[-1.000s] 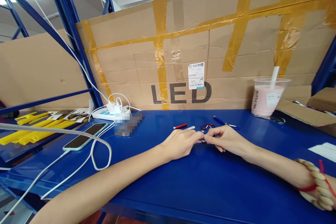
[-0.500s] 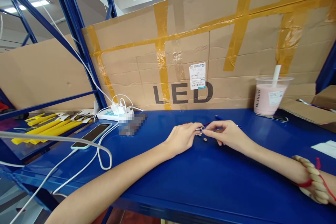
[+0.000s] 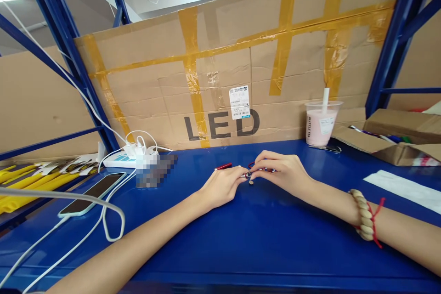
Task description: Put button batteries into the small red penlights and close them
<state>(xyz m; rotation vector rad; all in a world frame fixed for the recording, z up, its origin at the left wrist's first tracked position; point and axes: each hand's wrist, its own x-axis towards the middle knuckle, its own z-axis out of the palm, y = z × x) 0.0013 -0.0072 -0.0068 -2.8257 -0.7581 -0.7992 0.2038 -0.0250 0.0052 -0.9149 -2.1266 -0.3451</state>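
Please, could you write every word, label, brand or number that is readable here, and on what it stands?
"LED": on the large cardboard.
"ALITTLE TEA": on the cup.
White label on the cardboard: too small to read.
Sticker on the cup: too blurred to read.

Blue table (image 3: 241, 239), red cylinder (image 3: 224, 166)

Pink drink (image 3: 320, 129), phone (image 3: 99, 187); taped cardboard (image 3: 234, 68)

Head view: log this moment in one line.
left hand: pinching shiny piece; right hand: at its end; small disc: on blue table
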